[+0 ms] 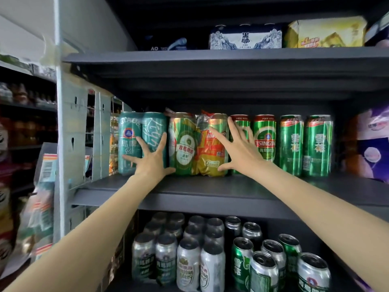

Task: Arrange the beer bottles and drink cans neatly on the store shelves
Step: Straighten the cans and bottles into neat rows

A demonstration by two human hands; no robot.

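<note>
Fingers of both hands are spread wide and straight, nothing gripped — the shrink-wrapped can pack stands upright between them, set back from the middle shelf front edge. Left hand is pressed against the teal cans beside it; right hand flanks its right side, touching the Tsingtao can row.

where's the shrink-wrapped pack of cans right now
In the head view the wrapped pack stands mid-shelf between two teal cans on its left and a Tsingtao can on its right, both hands beside it.
</note>
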